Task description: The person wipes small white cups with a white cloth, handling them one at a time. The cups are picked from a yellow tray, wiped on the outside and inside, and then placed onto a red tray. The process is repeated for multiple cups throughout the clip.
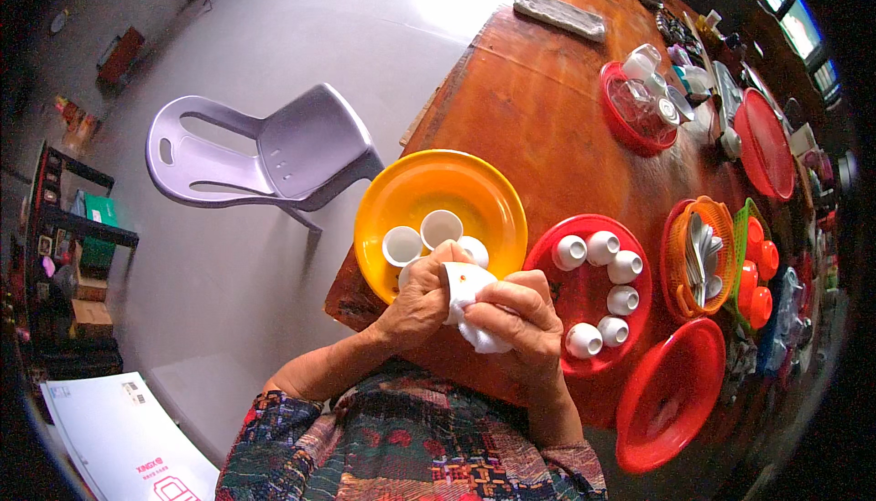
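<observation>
My left hand (419,299) grips a small white cup (471,276) with a red mark on its side, held tilted above the table's near edge. A bunched white cloth (487,340) is pinched in my right hand (517,313) and pressed against that cup. Just beyond my hands, a yellow plastic basin (472,186) holds several more white cups (441,228), partly hidden by my left hand. To the right, a round red tray (585,296) carries several upside-down white cups (623,300) in a curved row.
On the wooden table (534,124) stand a red basin of glassware (640,145), an orange basket of spoons (725,248) and a green basket of orange cups (742,217). A tilted red basin (674,398) is at the near right. A grey plastic chair (308,138) stands left.
</observation>
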Demonstrator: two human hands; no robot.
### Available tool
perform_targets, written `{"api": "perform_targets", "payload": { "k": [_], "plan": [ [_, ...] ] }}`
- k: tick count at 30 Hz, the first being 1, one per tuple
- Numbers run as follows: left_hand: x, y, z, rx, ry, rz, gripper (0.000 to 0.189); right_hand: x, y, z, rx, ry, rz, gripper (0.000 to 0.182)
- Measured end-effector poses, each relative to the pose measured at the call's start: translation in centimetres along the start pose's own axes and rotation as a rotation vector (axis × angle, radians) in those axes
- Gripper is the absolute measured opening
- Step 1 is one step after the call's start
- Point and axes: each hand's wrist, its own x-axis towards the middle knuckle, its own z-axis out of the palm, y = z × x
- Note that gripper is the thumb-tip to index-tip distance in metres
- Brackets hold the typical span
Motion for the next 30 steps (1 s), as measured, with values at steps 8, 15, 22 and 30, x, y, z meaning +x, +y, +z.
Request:
{"api": "perform_targets", "payload": {
  "k": [8,15,22,30],
  "plan": [
    [-0.7,1.0,1.0,0.099,-0.146,-0.016,0.015,0.8,-0.4,-1.7,0.141,-0.112,0.114,0.022],
    [-1.2,1.5,2.0,0.127,-0.2,-0.003,0.02,1.1,1.2,-2.6,0.463,-0.21,0.235,0.025],
    [-0.8,-0.2,0.5,0.078,-0.203,-0.053,0.011,0.0,0.4,-1.9,0.137,-0.112,0.091,0.023],
    [-0.5,0.4,0.6,-0.17,-0.187,-0.225,0.023,-1.7,-0.4,-1.4,-0.116,-0.153,-0.13,0.043]
  ]
}}
